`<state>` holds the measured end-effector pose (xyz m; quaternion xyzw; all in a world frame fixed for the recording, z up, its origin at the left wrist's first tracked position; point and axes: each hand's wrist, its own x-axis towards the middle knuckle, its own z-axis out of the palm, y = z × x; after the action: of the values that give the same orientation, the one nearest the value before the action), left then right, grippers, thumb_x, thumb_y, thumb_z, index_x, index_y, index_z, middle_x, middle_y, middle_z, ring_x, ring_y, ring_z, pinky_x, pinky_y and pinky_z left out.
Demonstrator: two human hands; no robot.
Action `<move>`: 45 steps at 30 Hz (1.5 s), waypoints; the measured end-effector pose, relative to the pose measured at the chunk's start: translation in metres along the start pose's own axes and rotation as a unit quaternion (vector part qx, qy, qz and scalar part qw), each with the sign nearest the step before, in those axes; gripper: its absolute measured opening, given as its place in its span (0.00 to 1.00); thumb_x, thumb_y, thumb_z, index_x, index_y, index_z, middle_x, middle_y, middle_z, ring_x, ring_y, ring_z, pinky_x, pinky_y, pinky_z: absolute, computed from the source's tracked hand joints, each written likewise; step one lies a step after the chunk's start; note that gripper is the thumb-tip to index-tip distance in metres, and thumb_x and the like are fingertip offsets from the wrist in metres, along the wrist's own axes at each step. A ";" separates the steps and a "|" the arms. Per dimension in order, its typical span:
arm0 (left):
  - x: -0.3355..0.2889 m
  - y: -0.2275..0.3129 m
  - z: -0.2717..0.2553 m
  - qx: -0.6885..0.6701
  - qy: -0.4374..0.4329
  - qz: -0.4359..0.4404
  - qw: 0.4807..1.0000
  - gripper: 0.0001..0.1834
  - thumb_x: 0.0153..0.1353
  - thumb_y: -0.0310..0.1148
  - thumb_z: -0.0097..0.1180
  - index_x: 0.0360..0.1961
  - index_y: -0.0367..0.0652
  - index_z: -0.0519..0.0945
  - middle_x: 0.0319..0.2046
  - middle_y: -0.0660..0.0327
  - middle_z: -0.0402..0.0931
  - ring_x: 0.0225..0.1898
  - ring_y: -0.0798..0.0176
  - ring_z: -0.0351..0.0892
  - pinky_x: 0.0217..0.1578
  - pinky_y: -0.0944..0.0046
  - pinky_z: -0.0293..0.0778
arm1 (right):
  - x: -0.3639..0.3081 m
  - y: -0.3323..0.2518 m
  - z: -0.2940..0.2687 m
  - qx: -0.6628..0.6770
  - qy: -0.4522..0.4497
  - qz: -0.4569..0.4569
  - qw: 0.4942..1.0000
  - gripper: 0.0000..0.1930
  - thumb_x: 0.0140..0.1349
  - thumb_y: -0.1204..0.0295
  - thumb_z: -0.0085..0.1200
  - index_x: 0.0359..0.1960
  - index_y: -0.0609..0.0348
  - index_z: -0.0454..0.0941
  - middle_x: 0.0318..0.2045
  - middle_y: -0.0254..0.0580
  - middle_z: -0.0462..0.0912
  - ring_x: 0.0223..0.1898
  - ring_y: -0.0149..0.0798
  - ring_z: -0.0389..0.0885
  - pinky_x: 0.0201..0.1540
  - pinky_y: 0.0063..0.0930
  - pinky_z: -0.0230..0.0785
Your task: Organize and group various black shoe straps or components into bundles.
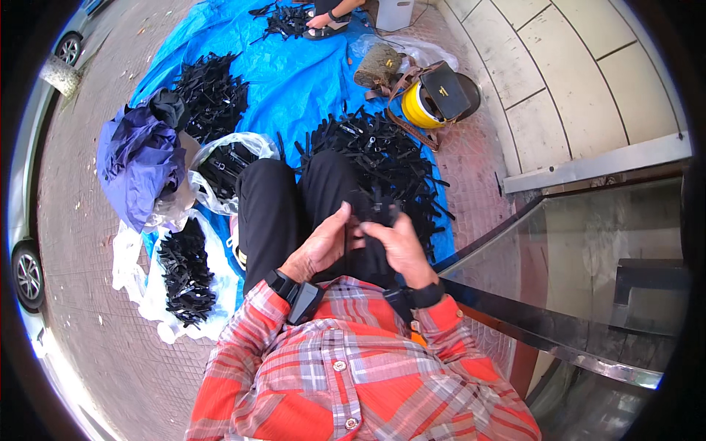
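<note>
Where fingers [378,233] face each other, black strap [373,209] between.

Outdoor sidewalk: patterned paving [81,309], car [29,273] and tree trunk [60,76] off blue tarp's [294,81] left edge, tiled wall [566,88] past its right.

The sheet [294,81] is blue, the straps [371,151] black, the cloth [136,162] purple, the container [415,108] yellow, the shirt [309,382] red plaid.

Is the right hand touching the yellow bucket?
Apart. The head view shows the right hand lower in the picture than the yellow bucket, with black straps between them.
</note>
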<state>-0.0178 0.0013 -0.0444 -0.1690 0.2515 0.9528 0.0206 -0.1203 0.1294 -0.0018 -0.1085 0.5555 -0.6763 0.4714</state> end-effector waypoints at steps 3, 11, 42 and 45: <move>0.000 0.001 0.013 0.063 0.039 0.019 0.997 0.35 0.63 0.63 0.38 0.62 0.50 0.63 0.58 0.61 0.66 0.59 0.62 0.64 0.60 0.58 0.58 | 0.010 0.015 0.021 -0.024 0.027 -0.053 0.998 0.19 0.54 0.77 0.59 0.49 0.64 0.72 0.42 0.37 0.77 0.44 0.29 0.74 0.50 0.25 0.66; -0.005 0.003 0.017 0.148 0.045 0.033 0.987 0.55 0.51 0.38 0.68 0.69 0.40 0.41 0.59 0.52 0.61 0.60 0.60 0.60 0.59 0.62 0.59 | 0.020 0.033 0.021 0.072 0.078 -0.053 0.993 0.23 0.51 0.72 0.62 0.48 0.62 0.68 0.40 0.37 0.76 0.40 0.31 0.75 0.44 0.26 0.69; -0.065 0.161 -0.407 0.216 0.637 0.241 0.700 0.16 0.51 0.27 0.53 0.41 0.31 0.69 0.25 0.49 0.75 0.25 0.53 0.76 0.23 0.56 0.70 | 0.084 -0.004 0.022 -0.103 0.093 -0.005 0.990 0.10 0.63 0.73 0.50 0.43 0.63 0.72 0.31 0.40 0.78 0.29 0.30 0.78 0.29 0.20 0.72; 0.043 0.121 -0.376 0.438 0.659 0.096 0.604 0.30 0.50 0.30 0.50 0.54 0.31 0.55 0.39 0.36 0.73 0.42 0.39 0.75 0.46 0.50 0.69 | 0.117 -0.031 0.024 -0.190 0.106 0.013 0.976 0.10 0.63 0.74 0.51 0.43 0.66 0.71 0.32 0.44 0.78 0.30 0.33 0.79 0.30 0.22 0.74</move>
<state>0.0440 -0.2889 -0.3088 -0.6967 0.5988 0.3560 -0.1713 -0.1824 0.0229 -0.0113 -0.1163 0.7218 -0.5602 0.3895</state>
